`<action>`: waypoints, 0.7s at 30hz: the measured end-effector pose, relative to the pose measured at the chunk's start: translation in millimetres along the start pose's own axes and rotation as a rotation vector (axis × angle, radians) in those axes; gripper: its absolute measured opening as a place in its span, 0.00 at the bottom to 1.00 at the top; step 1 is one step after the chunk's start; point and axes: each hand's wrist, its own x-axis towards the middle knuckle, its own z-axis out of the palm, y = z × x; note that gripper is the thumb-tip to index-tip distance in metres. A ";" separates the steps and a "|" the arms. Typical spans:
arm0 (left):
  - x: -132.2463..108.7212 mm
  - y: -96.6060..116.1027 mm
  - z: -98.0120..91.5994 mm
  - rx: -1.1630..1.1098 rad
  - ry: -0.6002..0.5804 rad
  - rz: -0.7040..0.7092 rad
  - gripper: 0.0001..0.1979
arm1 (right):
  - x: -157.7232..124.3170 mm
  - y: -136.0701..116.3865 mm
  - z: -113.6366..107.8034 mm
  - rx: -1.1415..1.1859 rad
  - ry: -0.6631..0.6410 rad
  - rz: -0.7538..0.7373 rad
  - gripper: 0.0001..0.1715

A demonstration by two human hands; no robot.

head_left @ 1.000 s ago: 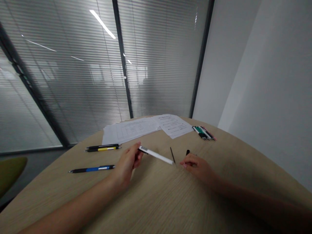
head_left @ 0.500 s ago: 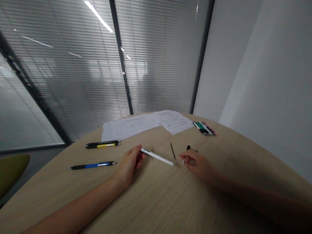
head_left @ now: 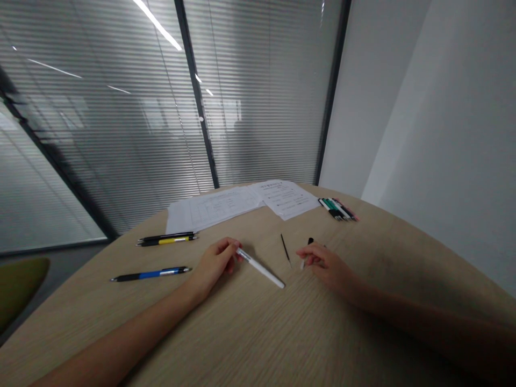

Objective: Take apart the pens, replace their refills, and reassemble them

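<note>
My left hand (head_left: 220,260) is closed, its thumb and fingers pinching the upper end of a white pen (head_left: 262,269). The pen slants down to the right, its far end close to the tabletop. To the right of it a thin dark pen refill (head_left: 286,250) lies on the table. My right hand (head_left: 322,263) rests just beyond the refill, thumb and forefinger slightly apart. Under its fingers is a small pen part with a black end (head_left: 310,241) and a whitish end (head_left: 302,264); the fingers hide its middle.
A blue pen (head_left: 155,274) lies left of my left hand, with a yellow pen (head_left: 171,241) and a black pen (head_left: 165,236) behind it. Printed sheets (head_left: 217,207) lie at the table's far edge. Several pens (head_left: 337,209) are bunched at the back right.
The far end of the white pen has swung down toward me as my left hand turned. My right fingers have loosened and parted slightly above the small pen part.
</note>
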 end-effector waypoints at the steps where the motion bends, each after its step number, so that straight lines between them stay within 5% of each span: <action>1: -0.7 0.8 0.2 0.025 -0.005 0.008 0.12 | 0.0 -0.7 -0.1 -0.002 0.003 0.006 0.20; 8: -2.9 1.3 -1.8 0.324 -0.001 0.167 0.09 | -1.0 -6.5 -0.2 0.001 0.000 0.002 0.21; 21: 1.7 -1.0 -9.7 0.486 -0.301 0.370 0.05 | -1.1 -7.7 0.2 -0.118 -0.015 -0.059 0.21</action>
